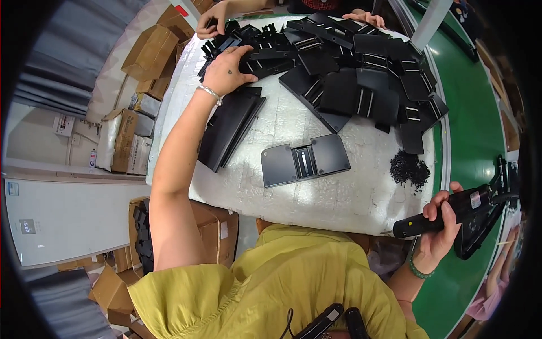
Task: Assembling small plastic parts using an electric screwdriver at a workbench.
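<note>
My left hand [224, 72] reaches to the far left of the table, thumb and fingers apart, over the edge of a heap of small black plastic parts [265, 42]. Whether it touches one of them I cannot tell. At the right, beside the table's near corner, my right hand [443, 233] is wrapped round a black electric screwdriver [435, 213], its bit pointing left. A flat black plastic panel with a slotted metal middle [305, 161] lies before me. Long black panels [228, 133] are stacked under my left wrist, and a small pile of black screws [409, 169] lies to the right.
Many similar black panels [361, 93] are heaped at the back right. Across the table [339, 204], another person's hands [212, 21] are at the small parts and panels. A green surface [471, 124] runs along the right. Cardboard boxes [149, 51] stand at the left.
</note>
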{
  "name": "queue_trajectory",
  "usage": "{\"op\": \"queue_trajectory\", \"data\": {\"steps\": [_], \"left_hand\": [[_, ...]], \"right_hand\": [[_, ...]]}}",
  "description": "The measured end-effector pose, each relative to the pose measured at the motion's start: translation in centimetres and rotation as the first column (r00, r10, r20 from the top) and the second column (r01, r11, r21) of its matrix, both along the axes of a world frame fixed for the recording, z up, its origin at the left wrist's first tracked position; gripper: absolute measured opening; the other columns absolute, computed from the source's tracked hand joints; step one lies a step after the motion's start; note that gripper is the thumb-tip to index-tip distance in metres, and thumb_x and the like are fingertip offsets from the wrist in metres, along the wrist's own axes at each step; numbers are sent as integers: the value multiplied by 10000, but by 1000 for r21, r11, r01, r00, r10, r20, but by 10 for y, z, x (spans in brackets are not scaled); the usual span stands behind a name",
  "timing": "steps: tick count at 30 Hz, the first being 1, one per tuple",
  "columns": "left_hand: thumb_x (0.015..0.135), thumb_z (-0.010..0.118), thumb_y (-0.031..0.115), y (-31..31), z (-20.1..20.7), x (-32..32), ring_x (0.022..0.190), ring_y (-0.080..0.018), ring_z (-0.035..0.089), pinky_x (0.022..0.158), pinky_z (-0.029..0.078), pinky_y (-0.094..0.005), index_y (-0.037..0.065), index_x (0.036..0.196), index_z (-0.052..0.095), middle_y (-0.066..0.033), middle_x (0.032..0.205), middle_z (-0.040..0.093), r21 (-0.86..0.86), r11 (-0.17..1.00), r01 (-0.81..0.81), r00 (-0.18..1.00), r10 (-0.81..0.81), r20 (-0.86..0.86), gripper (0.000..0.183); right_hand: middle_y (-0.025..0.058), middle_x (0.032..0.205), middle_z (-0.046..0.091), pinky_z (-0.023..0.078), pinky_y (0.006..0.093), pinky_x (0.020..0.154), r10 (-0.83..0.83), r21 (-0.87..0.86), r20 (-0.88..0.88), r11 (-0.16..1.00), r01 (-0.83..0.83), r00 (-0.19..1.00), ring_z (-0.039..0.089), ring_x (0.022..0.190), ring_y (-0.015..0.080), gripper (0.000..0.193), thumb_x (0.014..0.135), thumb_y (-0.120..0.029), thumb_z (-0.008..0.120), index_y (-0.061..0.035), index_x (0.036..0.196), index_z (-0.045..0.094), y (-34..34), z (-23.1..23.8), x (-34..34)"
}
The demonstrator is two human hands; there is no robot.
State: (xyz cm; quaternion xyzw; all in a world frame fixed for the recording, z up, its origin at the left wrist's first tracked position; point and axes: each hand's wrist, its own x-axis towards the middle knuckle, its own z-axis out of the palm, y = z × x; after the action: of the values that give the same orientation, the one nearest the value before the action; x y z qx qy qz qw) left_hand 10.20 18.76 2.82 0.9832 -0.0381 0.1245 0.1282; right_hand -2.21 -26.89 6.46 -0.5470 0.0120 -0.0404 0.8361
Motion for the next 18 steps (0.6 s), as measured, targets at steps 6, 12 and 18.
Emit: {"op": "queue_trajectory", "data": {"steps": [6,12,18], "left_hand": [[597,769,409,-29,8,-39,896,-351,522,781,459,-394,56,1019,544,-179,969,516,98,977,-191,966,169,194,594],[460,790,571,-37,-3,-100,1078,-467,463,885,427,-446,33,1277,321,-323,1077,465,18,967,-253,938,249,-239,1085],[560,749,286,-39,3,-109,908,-399,535,830,445,-393,42,1292,320,-267,973,547,-25,964,-264,927,247,-282,883]], "right_hand": [[103,841,538,380,222,555,49,28,14,998,-49,999,450,566,113,448,777,-30,544,-2,1188,368,3,-2,3],[110,853,544,381,233,562,57,45,23,997,-58,998,447,564,110,465,776,-26,538,-1,1205,359,1,-5,8],[109,849,538,380,237,569,86,51,26,995,-87,996,445,568,107,461,777,-23,534,-2,1207,369,3,-6,13]]}}
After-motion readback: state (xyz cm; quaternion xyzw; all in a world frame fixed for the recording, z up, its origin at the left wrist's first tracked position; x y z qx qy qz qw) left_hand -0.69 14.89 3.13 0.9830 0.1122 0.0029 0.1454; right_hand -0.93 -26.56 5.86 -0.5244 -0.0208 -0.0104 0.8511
